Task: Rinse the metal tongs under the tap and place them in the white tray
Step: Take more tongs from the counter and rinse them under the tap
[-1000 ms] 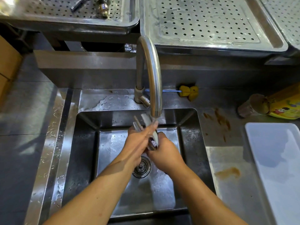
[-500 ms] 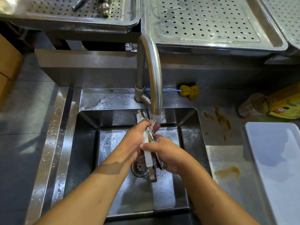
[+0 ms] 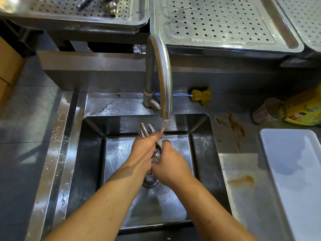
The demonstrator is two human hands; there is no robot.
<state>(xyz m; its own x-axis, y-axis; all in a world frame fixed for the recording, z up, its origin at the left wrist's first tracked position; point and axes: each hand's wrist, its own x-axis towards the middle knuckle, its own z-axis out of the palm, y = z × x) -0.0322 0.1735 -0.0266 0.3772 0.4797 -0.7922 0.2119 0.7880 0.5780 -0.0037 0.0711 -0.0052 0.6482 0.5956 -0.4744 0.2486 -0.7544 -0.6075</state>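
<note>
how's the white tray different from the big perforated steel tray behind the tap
The white tray is plain and smooth; the perforated steel tray is shiny metal dotted with holes. The white tray lies on the counter right of the sink; the steel tray sits raised behind the tap. Both are shallow, rimmed rectangles with rounded corners.

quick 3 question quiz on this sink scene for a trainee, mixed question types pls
1. True or false: water is running from the curved steel tap.
2. How many hands grip the serrated metal tongs? A none B one C two
3. Fill in: the white rectangular tray lies to the ___ of the steel sink.
Key: 1 true. 2 C, left hand and right hand. 3 right.
</note>
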